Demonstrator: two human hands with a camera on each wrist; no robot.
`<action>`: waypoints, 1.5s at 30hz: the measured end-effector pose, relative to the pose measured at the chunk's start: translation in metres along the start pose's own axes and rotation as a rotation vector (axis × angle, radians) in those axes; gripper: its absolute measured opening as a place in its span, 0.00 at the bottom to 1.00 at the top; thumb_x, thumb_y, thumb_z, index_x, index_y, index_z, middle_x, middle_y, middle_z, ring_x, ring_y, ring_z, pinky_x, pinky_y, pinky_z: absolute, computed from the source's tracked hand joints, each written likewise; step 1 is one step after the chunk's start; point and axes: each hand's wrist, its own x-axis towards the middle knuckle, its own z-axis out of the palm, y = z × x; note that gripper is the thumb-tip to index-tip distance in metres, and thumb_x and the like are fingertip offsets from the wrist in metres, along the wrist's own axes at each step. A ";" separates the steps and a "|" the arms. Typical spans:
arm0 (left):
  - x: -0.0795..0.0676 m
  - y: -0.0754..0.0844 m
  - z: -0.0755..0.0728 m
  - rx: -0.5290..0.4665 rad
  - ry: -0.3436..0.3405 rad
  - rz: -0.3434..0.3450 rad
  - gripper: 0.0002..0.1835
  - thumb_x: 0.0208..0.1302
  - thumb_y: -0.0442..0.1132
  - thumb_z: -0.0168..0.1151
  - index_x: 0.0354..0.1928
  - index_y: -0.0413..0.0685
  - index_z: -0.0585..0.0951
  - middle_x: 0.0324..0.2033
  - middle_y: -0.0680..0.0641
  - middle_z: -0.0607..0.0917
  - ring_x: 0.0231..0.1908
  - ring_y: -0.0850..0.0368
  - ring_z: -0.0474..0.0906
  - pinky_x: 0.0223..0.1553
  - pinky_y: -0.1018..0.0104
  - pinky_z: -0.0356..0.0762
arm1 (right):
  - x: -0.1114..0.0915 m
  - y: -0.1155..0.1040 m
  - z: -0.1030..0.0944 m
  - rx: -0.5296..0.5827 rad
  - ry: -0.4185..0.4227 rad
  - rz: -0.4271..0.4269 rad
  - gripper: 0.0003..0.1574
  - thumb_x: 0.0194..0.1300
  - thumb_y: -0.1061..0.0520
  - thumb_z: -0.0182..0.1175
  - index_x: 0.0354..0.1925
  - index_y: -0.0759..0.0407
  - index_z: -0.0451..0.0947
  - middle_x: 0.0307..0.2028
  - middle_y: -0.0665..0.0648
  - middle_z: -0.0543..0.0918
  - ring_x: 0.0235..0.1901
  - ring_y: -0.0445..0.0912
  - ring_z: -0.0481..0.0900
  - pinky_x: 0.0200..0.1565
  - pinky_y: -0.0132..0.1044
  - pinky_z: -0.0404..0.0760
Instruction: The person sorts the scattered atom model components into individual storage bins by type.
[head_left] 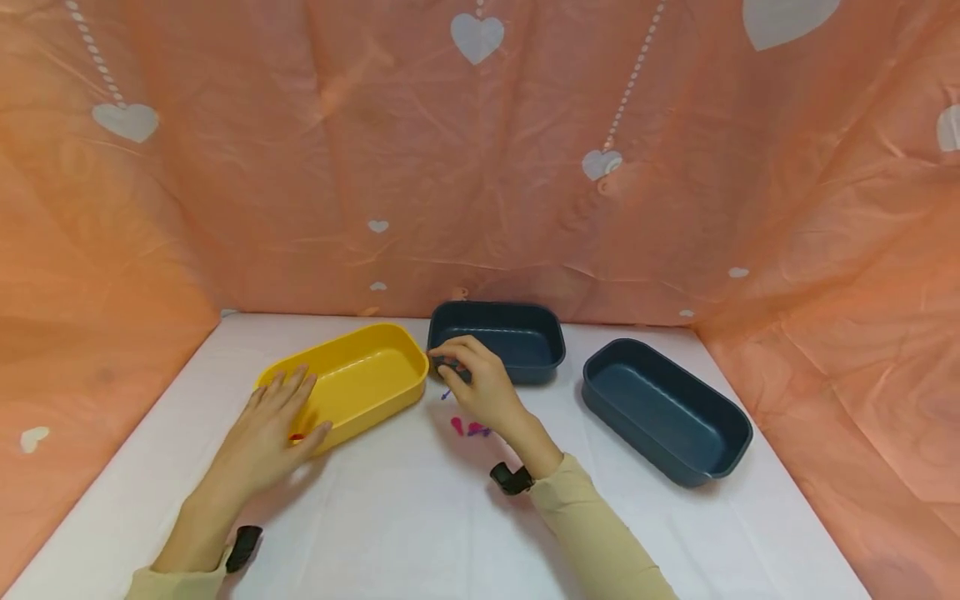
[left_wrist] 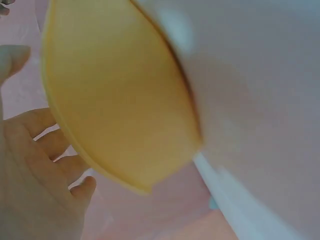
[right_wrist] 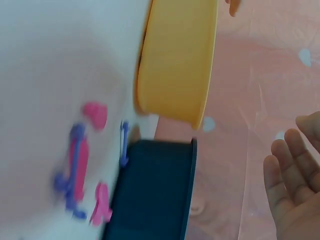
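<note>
My left hand (head_left: 262,437) rests with spread, fairly straight fingers over the near left end of a yellow tray (head_left: 365,417). A small red thing (head_left: 296,437) shows by that hand, partly hidden. My right hand (head_left: 483,387) hovers at the front left corner of a dark blue tray (head_left: 525,373), beside the yellow one. Its fingers are slightly bent and, in the right wrist view, nothing shows between them. Below it on the white table lie small plastic pieces: a pink piece (right_wrist: 95,115), a purple stick-like piece (right_wrist: 124,143), another pink piece (right_wrist: 101,204) and a purple-and-pink cluster (right_wrist: 78,165).
A second dark blue tray (head_left: 667,417) stands at an angle on the right of the white table (head_left: 397,517). An orange-pink cloth (head_left: 525,225) with white hearts surrounds the table at the back and sides. Black wrist bands (head_left: 511,478) are worn on both forearms.
</note>
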 end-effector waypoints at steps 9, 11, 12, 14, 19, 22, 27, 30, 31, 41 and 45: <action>0.036 0.031 0.007 0.029 -0.078 0.030 0.41 0.74 0.52 0.61 0.76 0.31 0.63 0.77 0.31 0.61 0.76 0.28 0.55 0.75 0.31 0.51 | -0.024 0.015 -0.029 -0.048 0.015 0.117 0.14 0.68 0.68 0.68 0.52 0.64 0.86 0.49 0.59 0.84 0.43 0.51 0.85 0.42 0.41 0.88; 0.045 0.038 0.010 0.029 -0.093 0.042 0.40 0.74 0.52 0.61 0.77 0.32 0.64 0.78 0.32 0.61 0.76 0.29 0.55 0.75 0.31 0.50 | -0.031 0.019 -0.034 -0.068 0.014 0.140 0.14 0.68 0.67 0.68 0.52 0.64 0.85 0.49 0.58 0.84 0.42 0.50 0.85 0.41 0.41 0.88; 0.048 0.042 0.012 0.030 -0.098 0.049 0.39 0.74 0.51 0.61 0.77 0.32 0.64 0.78 0.33 0.61 0.76 0.29 0.55 0.75 0.32 0.50 | -0.034 0.020 -0.037 -0.070 0.012 0.149 0.15 0.67 0.67 0.68 0.52 0.65 0.85 0.49 0.58 0.84 0.42 0.50 0.85 0.41 0.42 0.88; 0.055 0.048 0.015 0.035 -0.117 0.055 0.40 0.75 0.51 0.61 0.77 0.32 0.63 0.78 0.33 0.60 0.77 0.31 0.54 0.76 0.32 0.49 | -0.040 0.023 -0.043 -0.074 -0.004 0.174 0.15 0.67 0.66 0.69 0.52 0.65 0.85 0.49 0.58 0.84 0.42 0.51 0.85 0.41 0.44 0.88; 0.074 0.064 0.026 0.038 -0.150 0.055 0.41 0.75 0.53 0.61 0.78 0.33 0.62 0.78 0.34 0.61 0.78 0.33 0.53 0.77 0.34 0.47 | -0.053 0.032 -0.057 -0.091 -0.087 0.261 0.14 0.66 0.65 0.70 0.50 0.64 0.86 0.47 0.57 0.85 0.41 0.51 0.84 0.41 0.45 0.87; 0.085 0.073 0.035 0.036 -0.173 0.045 0.41 0.76 0.56 0.58 0.78 0.35 0.62 0.78 0.35 0.61 0.78 0.35 0.54 0.78 0.36 0.46 | -0.058 0.035 -0.066 -0.095 -0.162 0.303 0.12 0.65 0.65 0.70 0.48 0.63 0.86 0.46 0.57 0.86 0.42 0.53 0.83 0.40 0.47 0.86; 0.102 0.086 0.048 0.038 -0.204 0.035 0.42 0.74 0.56 0.60 0.78 0.35 0.62 0.79 0.36 0.60 0.78 0.35 0.54 0.78 0.37 0.48 | -0.067 0.042 -0.078 -0.082 -0.294 0.328 0.11 0.64 0.67 0.66 0.46 0.62 0.86 0.44 0.58 0.86 0.41 0.54 0.83 0.40 0.42 0.85; 0.112 0.092 0.056 0.041 -0.212 0.036 0.44 0.73 0.56 0.62 0.78 0.33 0.62 0.79 0.36 0.60 0.78 0.34 0.53 0.78 0.38 0.48 | -0.071 0.047 -0.084 -0.082 -0.383 0.355 0.11 0.64 0.68 0.66 0.45 0.62 0.87 0.42 0.56 0.87 0.39 0.48 0.83 0.40 0.36 0.83; 0.115 0.095 0.058 0.036 -0.216 0.033 0.44 0.73 0.56 0.62 0.78 0.33 0.62 0.79 0.35 0.59 0.79 0.35 0.53 0.78 0.39 0.48 | -0.072 0.048 -0.086 -0.082 -0.413 0.369 0.11 0.64 0.68 0.66 0.45 0.61 0.87 0.41 0.55 0.87 0.38 0.46 0.82 0.41 0.34 0.83; 0.140 0.110 0.075 -0.032 -0.251 -0.030 0.45 0.76 0.58 0.57 0.80 0.32 0.56 0.81 0.34 0.52 0.80 0.34 0.46 0.79 0.41 0.43 | -0.074 0.055 -0.089 -0.078 -0.591 0.421 0.08 0.61 0.65 0.74 0.40 0.58 0.89 0.36 0.49 0.85 0.34 0.38 0.78 0.40 0.32 0.81; 0.147 0.112 0.086 0.007 -0.237 -0.043 0.45 0.77 0.59 0.55 0.79 0.30 0.56 0.80 0.32 0.52 0.80 0.33 0.46 0.80 0.42 0.42 | -0.075 0.057 -0.088 -0.083 -0.622 0.435 0.07 0.61 0.65 0.74 0.39 0.57 0.89 0.35 0.49 0.83 0.33 0.36 0.77 0.40 0.30 0.81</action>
